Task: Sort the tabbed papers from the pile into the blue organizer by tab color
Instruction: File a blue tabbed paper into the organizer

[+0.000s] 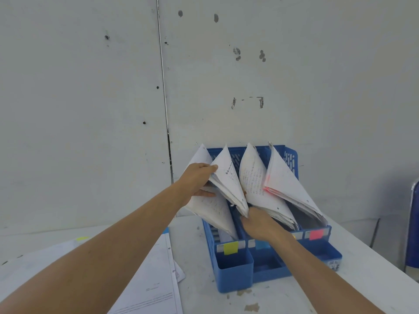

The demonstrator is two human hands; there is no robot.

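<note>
The blue organizer [235, 275] stands on the table against the wall, with yellow [230, 247], blue and pink [316, 235] labels on its front. White papers lean in its slots. My left hand [199, 180] grips the upper edge of the paper stack [226, 177] in the second slot, thumb against the leftmost stack [213, 209]. My right hand [260, 223] holds the lower end of that same stack. The rightmost stack [288, 180] shows pink tabs [267, 189]. The pile of loose papers [156, 284] lies at the lower left, one with a yellow tab [82, 238].
A white wall rises right behind the organizer. A blue chair edge [413, 223] shows at the far right. The white table [204, 257] is stained and runs forward from the organizer to the frame's bottom.
</note>
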